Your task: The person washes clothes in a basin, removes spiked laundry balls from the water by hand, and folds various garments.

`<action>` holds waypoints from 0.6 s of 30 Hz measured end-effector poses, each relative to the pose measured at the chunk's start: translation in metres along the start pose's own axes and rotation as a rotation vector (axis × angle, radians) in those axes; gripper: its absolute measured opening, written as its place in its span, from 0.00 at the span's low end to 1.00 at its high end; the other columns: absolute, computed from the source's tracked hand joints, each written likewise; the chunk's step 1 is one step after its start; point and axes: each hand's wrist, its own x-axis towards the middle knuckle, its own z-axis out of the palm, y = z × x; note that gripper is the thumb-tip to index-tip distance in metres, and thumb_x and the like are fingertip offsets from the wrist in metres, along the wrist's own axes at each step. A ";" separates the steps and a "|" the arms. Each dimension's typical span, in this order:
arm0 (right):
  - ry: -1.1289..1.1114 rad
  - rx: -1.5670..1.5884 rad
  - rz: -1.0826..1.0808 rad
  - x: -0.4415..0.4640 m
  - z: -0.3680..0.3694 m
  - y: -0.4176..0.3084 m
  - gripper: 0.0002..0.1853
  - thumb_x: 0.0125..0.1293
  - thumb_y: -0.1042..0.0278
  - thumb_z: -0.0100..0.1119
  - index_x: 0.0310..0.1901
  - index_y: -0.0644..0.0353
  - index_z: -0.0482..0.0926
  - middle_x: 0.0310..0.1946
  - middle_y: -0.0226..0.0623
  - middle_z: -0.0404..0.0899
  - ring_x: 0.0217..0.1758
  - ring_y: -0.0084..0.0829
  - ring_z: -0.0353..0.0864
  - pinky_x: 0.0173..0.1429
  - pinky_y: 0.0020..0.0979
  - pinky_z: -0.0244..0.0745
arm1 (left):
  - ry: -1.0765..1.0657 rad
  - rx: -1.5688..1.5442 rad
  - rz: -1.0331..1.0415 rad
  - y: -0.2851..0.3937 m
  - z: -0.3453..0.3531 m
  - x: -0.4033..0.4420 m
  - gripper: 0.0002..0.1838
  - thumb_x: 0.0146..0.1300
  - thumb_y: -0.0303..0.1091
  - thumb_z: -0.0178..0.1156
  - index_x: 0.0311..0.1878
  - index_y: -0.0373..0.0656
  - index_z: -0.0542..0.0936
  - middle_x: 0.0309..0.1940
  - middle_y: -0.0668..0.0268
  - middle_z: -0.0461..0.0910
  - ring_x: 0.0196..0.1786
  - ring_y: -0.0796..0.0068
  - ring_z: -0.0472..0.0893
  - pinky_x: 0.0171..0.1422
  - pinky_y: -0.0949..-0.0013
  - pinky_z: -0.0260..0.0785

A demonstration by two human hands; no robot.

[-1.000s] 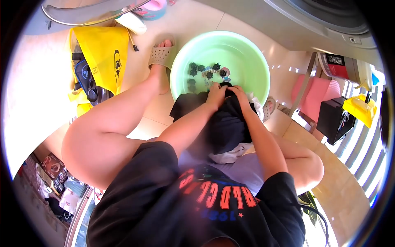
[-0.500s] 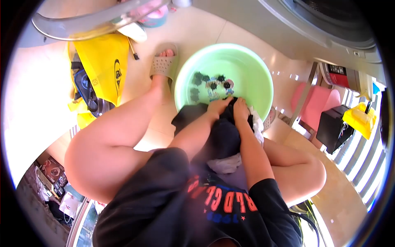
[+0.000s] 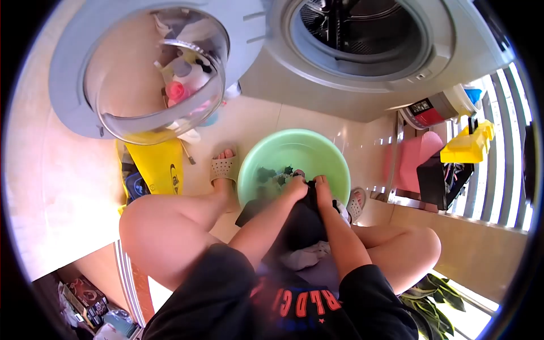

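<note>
- On my remote feed, taking the green basin (image 3: 293,135) as a clock with twelve at the top of the view, I saw both hands working over its lower half.
- The left hand (image 3: 295,188), near six o'clock, was curled tight around a bunched part of the black cloth (image 3: 305,228).
- The right hand (image 3: 323,194), toward four o'clock, grasped the same cloth just beside it, fingers folded over.
- The black cloth ran from between the hands over the six o'clock rim into the person's lap, where pale cloth (image 3: 306,256) lay against it.
- Small dark shapes (image 3: 264,174) showed inside the basin toward nine o'clock; I could not tell what they were.
- One sandal (image 3: 225,168) sat just beside the basin at nine o'clock, the other (image 3: 355,206) at four.
- At one o'clock stood the washing machine (image 3: 269,93), its round door (image 3: 67,85) swung open toward ten.
- I had a yellow bag (image 3: 152,165) at nine, and a black box (image 3: 435,184) well apart at three.
</note>
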 end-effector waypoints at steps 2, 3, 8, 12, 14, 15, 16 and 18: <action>-0.002 0.018 0.018 0.006 -0.024 -0.029 0.10 0.60 0.71 0.62 0.43 0.61 0.76 0.44 0.48 0.78 0.50 0.51 0.77 0.55 0.44 0.73 | -0.216 -0.022 0.067 0.016 -0.036 0.023 0.17 0.63 0.41 0.54 0.43 0.37 0.83 0.43 0.46 0.84 0.49 0.45 0.81 0.50 0.52 0.73; -0.111 0.087 0.050 0.010 -0.032 -0.037 0.16 0.58 0.67 0.67 0.44 0.62 0.74 0.43 0.51 0.81 0.48 0.54 0.80 0.54 0.44 0.74 | -0.276 -0.041 0.130 0.046 -0.059 -0.011 0.23 0.62 0.44 0.53 0.49 0.32 0.80 0.47 0.43 0.82 0.52 0.48 0.81 0.55 0.54 0.72; -0.510 -0.005 -0.018 -0.013 -0.032 -0.036 0.10 0.64 0.67 0.57 0.45 0.61 0.74 0.44 0.56 0.82 0.50 0.55 0.81 0.52 0.46 0.75 | -0.452 0.209 0.041 0.020 -0.030 -0.072 0.37 0.71 0.52 0.40 0.73 0.32 0.58 0.71 0.37 0.60 0.73 0.44 0.62 0.78 0.56 0.51; -0.389 -0.078 0.064 -0.031 -0.027 -0.048 0.12 0.62 0.63 0.60 0.43 0.61 0.73 0.39 0.55 0.83 0.47 0.56 0.82 0.51 0.49 0.75 | 0.194 0.423 -0.018 0.054 -0.020 -0.152 0.35 0.66 0.49 0.52 0.69 0.33 0.63 0.70 0.44 0.63 0.67 0.44 0.70 0.70 0.48 0.62; -0.292 -0.025 -0.055 -0.027 -0.054 -0.057 0.18 0.56 0.59 0.67 0.40 0.62 0.74 0.39 0.54 0.83 0.45 0.56 0.82 0.50 0.48 0.76 | 0.230 0.478 0.066 0.068 -0.024 -0.167 0.37 0.63 0.47 0.57 0.69 0.33 0.63 0.70 0.45 0.63 0.66 0.47 0.71 0.70 0.47 0.62; -0.283 -0.006 -0.055 -0.025 -0.072 -0.063 0.24 0.51 0.53 0.73 0.40 0.63 0.76 0.40 0.55 0.83 0.45 0.56 0.82 0.50 0.46 0.76 | 0.248 0.520 0.076 0.062 -0.016 -0.165 0.42 0.61 0.53 0.61 0.71 0.35 0.61 0.70 0.46 0.61 0.68 0.44 0.68 0.71 0.43 0.58; -0.254 0.025 -0.037 -0.024 -0.082 -0.065 0.25 0.52 0.51 0.72 0.41 0.64 0.77 0.40 0.55 0.82 0.45 0.55 0.82 0.51 0.45 0.76 | -0.005 0.558 0.010 0.080 -0.020 -0.179 0.47 0.59 0.57 0.61 0.73 0.36 0.56 0.73 0.46 0.56 0.71 0.43 0.62 0.72 0.44 0.56; -0.202 0.088 -0.001 -0.026 -0.095 -0.067 0.27 0.53 0.49 0.72 0.43 0.64 0.79 0.41 0.55 0.82 0.47 0.54 0.82 0.51 0.44 0.76 | -0.518 0.619 -0.128 0.128 -0.037 -0.220 0.57 0.55 0.64 0.63 0.78 0.38 0.48 0.78 0.45 0.45 0.77 0.42 0.52 0.75 0.45 0.53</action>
